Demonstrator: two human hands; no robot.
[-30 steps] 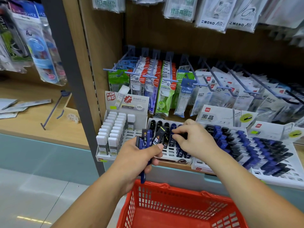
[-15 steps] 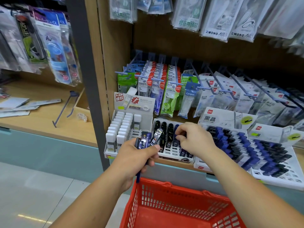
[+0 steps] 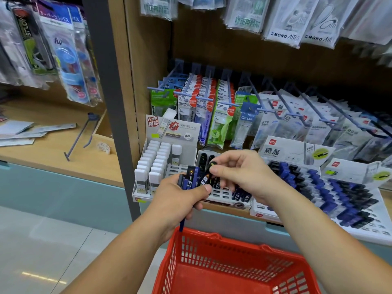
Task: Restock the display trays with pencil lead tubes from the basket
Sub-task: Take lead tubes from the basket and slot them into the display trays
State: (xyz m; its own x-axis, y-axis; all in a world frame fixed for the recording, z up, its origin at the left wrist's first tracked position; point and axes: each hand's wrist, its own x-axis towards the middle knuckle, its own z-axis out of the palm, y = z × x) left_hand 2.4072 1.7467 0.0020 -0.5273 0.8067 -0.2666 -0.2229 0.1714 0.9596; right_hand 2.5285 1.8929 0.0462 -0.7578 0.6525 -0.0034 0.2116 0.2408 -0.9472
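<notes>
The scene was lit brightly and evenly from overhead. A streak of reflected light was caught on the floor (image 3: 63, 251) at lower left, and glare was spread over the packets (image 3: 297, 22) hung along the top. The shelf back (image 3: 233, 56) was held in shade, darkest at the upper right. Straight lines were bent by the wide lens: the post (image 3: 110, 102) was tilted and the edges were stretched. The bags (image 3: 31, 39) at upper left were smeared by blur. Softened print was seen on the tubes (image 3: 191, 179) gripped in the left hand (image 3: 176, 204) and on the tube (image 3: 205, 178) pinched by the right hand (image 3: 244, 175).
</notes>
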